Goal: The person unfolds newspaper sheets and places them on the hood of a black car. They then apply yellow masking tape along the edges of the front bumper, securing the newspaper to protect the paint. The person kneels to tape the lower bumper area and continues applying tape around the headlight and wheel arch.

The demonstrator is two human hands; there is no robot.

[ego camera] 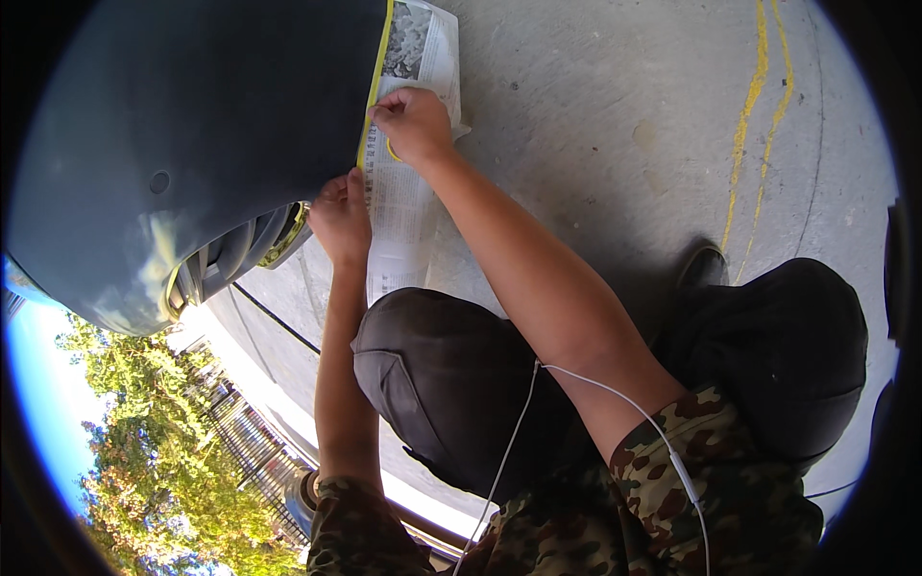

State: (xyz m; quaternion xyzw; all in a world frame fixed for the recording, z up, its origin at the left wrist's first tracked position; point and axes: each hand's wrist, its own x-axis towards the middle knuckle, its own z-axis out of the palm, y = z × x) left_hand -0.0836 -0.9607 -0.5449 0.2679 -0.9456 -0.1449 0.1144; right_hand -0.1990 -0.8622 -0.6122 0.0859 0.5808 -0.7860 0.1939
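A dark grey car body panel (266, 93) fills the upper left, its lower edge lined with yellow masking tape (376, 79). The tape joins a sheet of newspaper (400, 209) to the panel edge; the paper hangs over the floor. My right hand (415, 124) pinches the tape edge between thumb and fingertips, and part of a yellow tape loop shows beneath the palm. Nearer to me, my left hand (341, 216) has its thumb and curled fingers at the panel's lower corner by the wheel arch, where the tape strip ends. What those fingers grip is hidden.
A wheel (238, 248) sits in the arch beside my left hand. My bent knees (446, 381) are close below the paper. A white cable (652, 425) hangs across my right arm. The concrete floor (612, 108) bears yellow lines (745, 129). A metal fence (248, 446) and trees stand beyond.
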